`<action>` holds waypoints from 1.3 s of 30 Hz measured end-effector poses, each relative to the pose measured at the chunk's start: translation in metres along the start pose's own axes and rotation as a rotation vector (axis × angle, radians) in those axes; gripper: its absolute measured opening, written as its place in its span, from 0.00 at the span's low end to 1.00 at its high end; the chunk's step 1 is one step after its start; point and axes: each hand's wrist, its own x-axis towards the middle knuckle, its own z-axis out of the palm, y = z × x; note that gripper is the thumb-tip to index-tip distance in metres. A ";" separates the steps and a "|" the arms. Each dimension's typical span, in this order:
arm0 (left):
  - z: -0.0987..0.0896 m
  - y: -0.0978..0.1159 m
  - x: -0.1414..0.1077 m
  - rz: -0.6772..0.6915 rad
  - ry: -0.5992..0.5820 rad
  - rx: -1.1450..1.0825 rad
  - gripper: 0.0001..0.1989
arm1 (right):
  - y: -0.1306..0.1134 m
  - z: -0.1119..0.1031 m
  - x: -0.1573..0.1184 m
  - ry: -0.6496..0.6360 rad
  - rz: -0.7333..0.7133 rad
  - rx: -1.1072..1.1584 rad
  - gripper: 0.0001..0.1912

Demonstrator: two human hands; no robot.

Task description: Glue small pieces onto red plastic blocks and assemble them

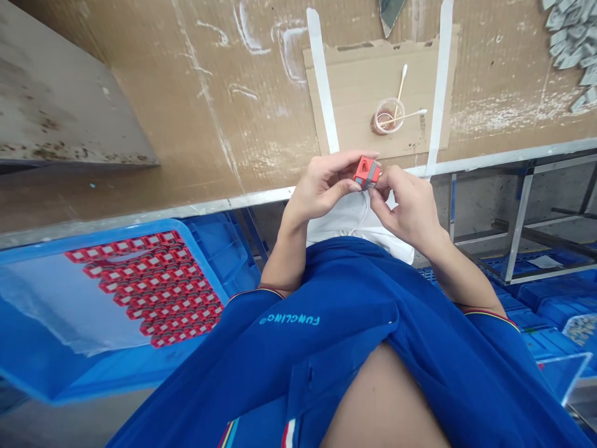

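Note:
Between thumb and fingers, my left hand [321,186] grips a small red plastic block with a grey band [366,172], just off the table's front edge. My right hand [407,202] is closed at the block's right side, its thumb and fingertips pinched together. A small pale tip shows by those fingers, but what they hold is too small to make out. Beyond the hands, a clear plastic cup [377,124] stands on a taped cardboard sheet [352,81]. Two cotton swabs [402,81] lean in the cup.
At lower left, a blue crate [51,379] holds rows of red-and-grey blocks [163,280] on a white sheet. A grey panel [60,93] occupies the table's left. Several small grey parts [576,34] lie at far right. Metal frames [517,218] and blue crates [555,305] stand at right.

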 end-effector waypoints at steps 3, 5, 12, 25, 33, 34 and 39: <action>0.000 0.000 -0.001 0.003 -0.005 -0.010 0.23 | 0.000 0.003 0.000 0.008 -0.012 -0.015 0.09; -0.001 0.001 -0.001 0.010 -0.017 -0.013 0.22 | 0.000 0.003 0.000 0.004 -0.031 -0.027 0.09; 0.001 0.001 -0.001 0.054 -0.019 0.028 0.22 | -0.002 0.000 0.001 0.040 -0.064 -0.048 0.09; -0.001 0.001 -0.001 0.101 -0.054 0.097 0.21 | -0.005 -0.001 -0.006 0.108 -0.149 -0.201 0.10; -0.002 0.008 -0.003 0.074 -0.064 0.097 0.17 | -0.008 -0.002 -0.004 0.091 -0.135 -0.077 0.11; -0.002 0.008 -0.003 0.069 -0.062 0.097 0.17 | -0.008 -0.001 -0.004 0.091 -0.128 -0.065 0.11; 0.000 0.006 -0.002 0.051 -0.038 0.073 0.20 | -0.010 -0.003 -0.005 0.083 -0.077 -0.060 0.10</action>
